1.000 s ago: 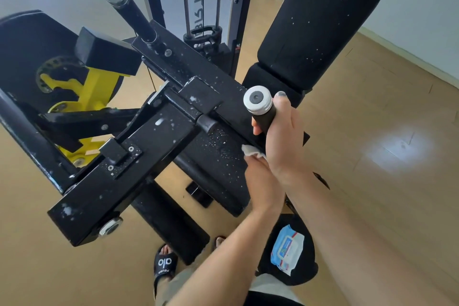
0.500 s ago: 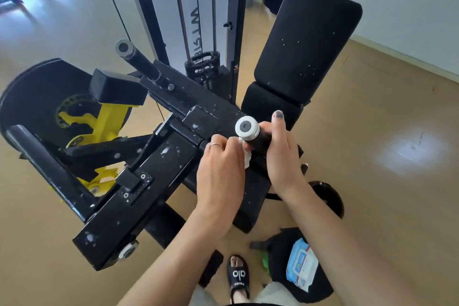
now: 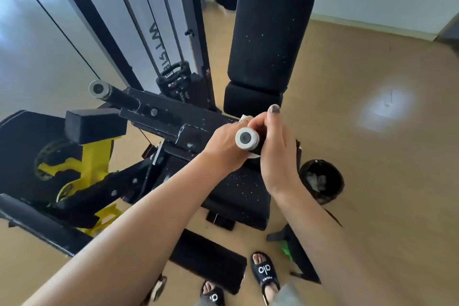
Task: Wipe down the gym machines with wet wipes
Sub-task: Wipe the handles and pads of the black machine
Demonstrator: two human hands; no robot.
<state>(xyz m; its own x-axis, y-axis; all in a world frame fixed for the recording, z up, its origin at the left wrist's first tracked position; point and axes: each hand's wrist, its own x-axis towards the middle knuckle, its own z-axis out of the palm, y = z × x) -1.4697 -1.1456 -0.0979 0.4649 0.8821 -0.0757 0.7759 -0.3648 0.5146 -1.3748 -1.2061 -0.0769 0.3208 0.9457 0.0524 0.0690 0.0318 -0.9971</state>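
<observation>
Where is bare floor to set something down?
Open wood floor right of the backrest, beyond the black bin. Crowded: around the sandalled feet and under both hands on the handle.

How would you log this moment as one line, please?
left hand: wraps white wet wipe round black handle grip | right hand: holds same grip | phase: wiping
</observation>
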